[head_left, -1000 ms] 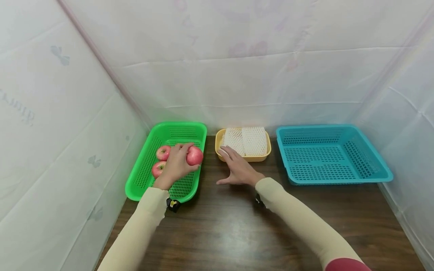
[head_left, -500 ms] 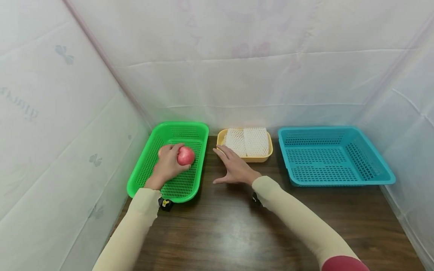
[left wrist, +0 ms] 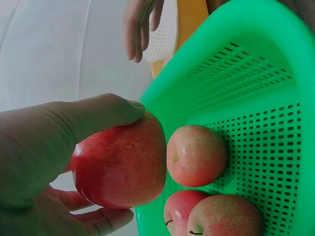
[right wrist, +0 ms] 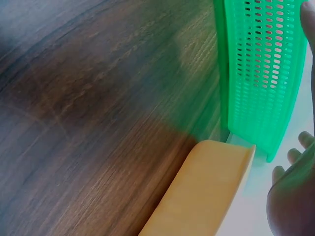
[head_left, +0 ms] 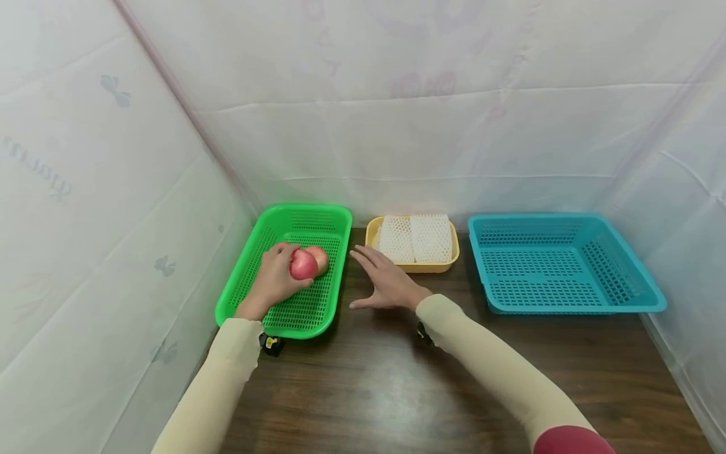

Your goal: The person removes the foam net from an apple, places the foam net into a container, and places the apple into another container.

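My left hand (head_left: 275,277) grips a red apple (head_left: 303,265) over the green basket (head_left: 225,301), the thumb on one side and the fingers curled round the other. In the left wrist view, three more apples lie in the basket: one pale red apple (left wrist: 197,156) just past the held one, and a striped apple (left wrist: 225,216) against a redder apple (left wrist: 181,208). My right hand (head_left: 391,282) is spread above the table, fingers and thumb apart with nothing between them. It hovers between the green basket and the yellow tray (head_left: 428,268).
White foam net sleeves (head_left: 431,238) lie in the yellow tray at the back. To the right stands a blue basket (head_left: 533,258) with nothing in it. White sheeting (head_left: 420,139) walls the brown wooden table (head_left: 363,391) at the back and sides.
The left hand has shifted left with its apple, and another apple now shows to the right of it. The right hand has drifted slightly left, still spread.
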A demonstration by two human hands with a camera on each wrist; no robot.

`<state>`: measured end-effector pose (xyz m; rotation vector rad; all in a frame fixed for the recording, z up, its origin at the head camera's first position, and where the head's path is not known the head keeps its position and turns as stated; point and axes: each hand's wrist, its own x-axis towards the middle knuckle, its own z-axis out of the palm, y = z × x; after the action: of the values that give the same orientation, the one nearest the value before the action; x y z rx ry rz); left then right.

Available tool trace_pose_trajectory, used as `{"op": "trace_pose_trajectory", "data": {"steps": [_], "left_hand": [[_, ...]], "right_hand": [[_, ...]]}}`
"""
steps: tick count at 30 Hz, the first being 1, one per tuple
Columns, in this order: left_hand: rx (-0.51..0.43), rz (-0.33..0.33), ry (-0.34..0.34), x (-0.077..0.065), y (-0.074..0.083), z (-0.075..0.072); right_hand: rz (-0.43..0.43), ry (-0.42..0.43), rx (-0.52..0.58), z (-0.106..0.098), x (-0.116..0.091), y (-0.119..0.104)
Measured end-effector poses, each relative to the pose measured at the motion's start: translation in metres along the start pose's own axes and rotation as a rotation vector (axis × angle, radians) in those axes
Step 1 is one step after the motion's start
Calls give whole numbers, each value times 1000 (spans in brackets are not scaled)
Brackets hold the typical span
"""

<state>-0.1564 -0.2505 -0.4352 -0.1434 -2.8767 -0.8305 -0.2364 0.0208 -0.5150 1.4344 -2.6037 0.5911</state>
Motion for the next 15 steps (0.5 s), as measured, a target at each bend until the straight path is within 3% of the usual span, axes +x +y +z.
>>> {"op": "trace_pose_trajectory", "data": {"steps": [15], "left_hand": [[-4,-43,-15,-11,-9,-9]], "right_hand": [[7,-76,-1,3,13,-17]]}}
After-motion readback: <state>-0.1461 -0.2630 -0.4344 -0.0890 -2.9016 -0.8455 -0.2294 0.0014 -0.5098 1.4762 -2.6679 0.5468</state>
